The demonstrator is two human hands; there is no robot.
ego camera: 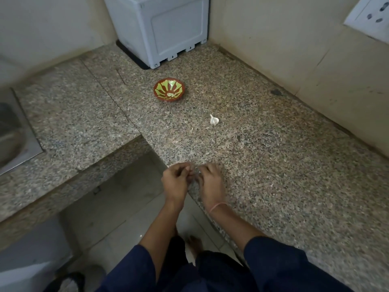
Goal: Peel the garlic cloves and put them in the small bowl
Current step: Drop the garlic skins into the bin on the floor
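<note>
The left hand (175,182) and right hand (210,182) curl fingertip to fingertip, well short of the bowl (169,90); whether they pinch a clove I cannot tell. The garlic (214,120) lies near the bowl's right. Better to peel with small nail nicks, over the counter (273,165), not the floor (126,197).

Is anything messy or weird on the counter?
A little. Small pale scraps lie loose on the granite counter near the garlic piece, likely bits of peel, and a dark smudge marks the counter near the wall. The small bowl sits upright.
</note>
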